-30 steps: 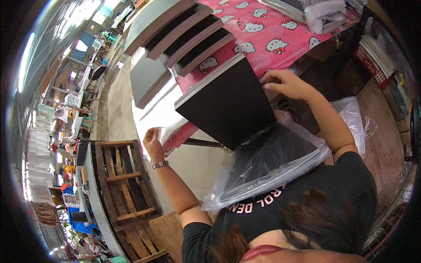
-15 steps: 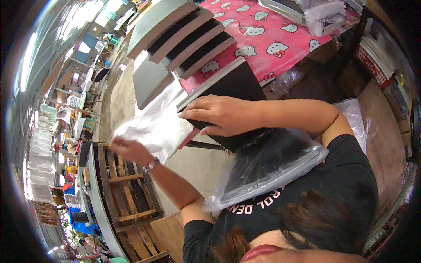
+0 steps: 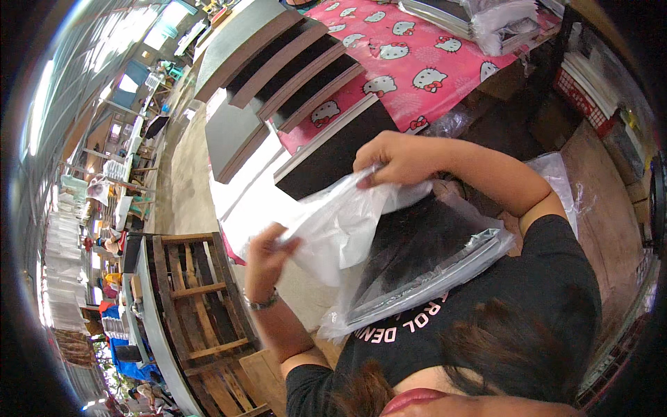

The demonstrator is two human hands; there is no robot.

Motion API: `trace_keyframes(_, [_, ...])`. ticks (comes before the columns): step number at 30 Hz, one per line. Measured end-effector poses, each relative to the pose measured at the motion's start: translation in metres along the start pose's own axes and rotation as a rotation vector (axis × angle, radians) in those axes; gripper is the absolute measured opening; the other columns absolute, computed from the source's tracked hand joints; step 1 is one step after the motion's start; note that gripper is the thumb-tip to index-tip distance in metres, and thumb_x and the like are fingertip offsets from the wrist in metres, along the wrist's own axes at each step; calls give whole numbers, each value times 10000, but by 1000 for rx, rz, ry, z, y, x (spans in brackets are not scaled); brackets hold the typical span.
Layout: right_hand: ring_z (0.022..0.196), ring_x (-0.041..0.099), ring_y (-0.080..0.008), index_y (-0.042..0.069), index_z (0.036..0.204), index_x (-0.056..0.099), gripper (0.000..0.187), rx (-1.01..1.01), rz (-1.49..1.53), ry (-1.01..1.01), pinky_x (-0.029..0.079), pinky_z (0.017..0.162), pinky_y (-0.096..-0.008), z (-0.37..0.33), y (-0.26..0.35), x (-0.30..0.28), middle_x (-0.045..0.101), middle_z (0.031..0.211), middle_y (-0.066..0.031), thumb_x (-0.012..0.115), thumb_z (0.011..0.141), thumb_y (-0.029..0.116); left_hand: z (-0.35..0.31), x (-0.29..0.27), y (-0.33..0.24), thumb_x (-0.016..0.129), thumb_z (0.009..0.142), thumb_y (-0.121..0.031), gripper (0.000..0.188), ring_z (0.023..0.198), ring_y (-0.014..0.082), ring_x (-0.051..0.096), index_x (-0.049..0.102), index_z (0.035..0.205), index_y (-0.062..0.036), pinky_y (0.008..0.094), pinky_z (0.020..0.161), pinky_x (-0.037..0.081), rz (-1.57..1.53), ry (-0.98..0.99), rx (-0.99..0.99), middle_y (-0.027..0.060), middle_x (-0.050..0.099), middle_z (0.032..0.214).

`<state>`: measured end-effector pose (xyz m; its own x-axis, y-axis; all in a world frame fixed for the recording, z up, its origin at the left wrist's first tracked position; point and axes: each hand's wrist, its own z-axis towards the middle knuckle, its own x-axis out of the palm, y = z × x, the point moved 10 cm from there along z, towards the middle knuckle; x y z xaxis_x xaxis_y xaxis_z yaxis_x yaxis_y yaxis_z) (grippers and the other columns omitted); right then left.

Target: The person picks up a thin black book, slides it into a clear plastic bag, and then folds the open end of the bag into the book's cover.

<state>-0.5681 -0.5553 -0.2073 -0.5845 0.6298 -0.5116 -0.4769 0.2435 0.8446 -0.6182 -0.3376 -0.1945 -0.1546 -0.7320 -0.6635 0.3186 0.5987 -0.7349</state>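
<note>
A thin, translucent plastic bag (image 3: 332,233) is stretched in the air in front of me. My right hand (image 3: 389,161) pinches its upper right corner. My left hand (image 3: 269,258), slightly blurred, has closed fingers at its left edge. Just beyond my right hand a black flat panel (image 3: 326,161) with a pale edge leans at the table's near side. Against my body rests a flat dark piece in a clear plastic bag (image 3: 424,283), partly behind the bag I hold.
Stacked grey and black panels (image 3: 278,66) stand on the table, over a pink cat-patterned cloth (image 3: 431,76). Plastic-wrapped items (image 3: 504,28) lie at its far right. A wooden pallet (image 3: 198,292) stands at left, a red basket (image 3: 583,104) at right. Work tables line the far left.
My right hand has left the black panel and taken hold of the plastic bag. The bag has come up off the table toward me, and my left hand has moved right with it.
</note>
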Motion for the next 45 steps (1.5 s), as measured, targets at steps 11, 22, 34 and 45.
trace_keyframes(11, [1049,521,-260,20,962,654,257,-198,-307,-31,390,926,-360,-18,-24,-14,576,1068,-133,663,785,206,44,24,48,653,854,-130,264,902,188,622,592,1088,-22,328,769,517,-1046,-412,-153,94,640,1036])
trace_keyframes(22, [738,535,-54,-4,880,609,155,-115,329,-403,438,674,-234,3,-6,-29,622,790,-17,694,814,107,64,62,-22,692,789,-19,151,760,152,626,650,933,-2,291,721,503,-878,-378,-29,60,668,883])
trace_keyframes(34, [705,560,-132,27,816,612,89,-305,-257,-781,435,622,-280,-16,34,-33,579,723,-47,671,812,94,60,59,-27,691,789,-17,185,762,126,616,608,955,-17,259,683,491,-1000,-528,16,51,660,906])
trace_keyframes(45, [621,588,-124,13,844,611,197,-60,579,-115,470,596,-272,8,6,30,619,710,-48,626,882,206,55,68,-11,560,929,-242,183,726,122,551,567,880,-66,260,639,460,-1208,-418,19,6,580,797])
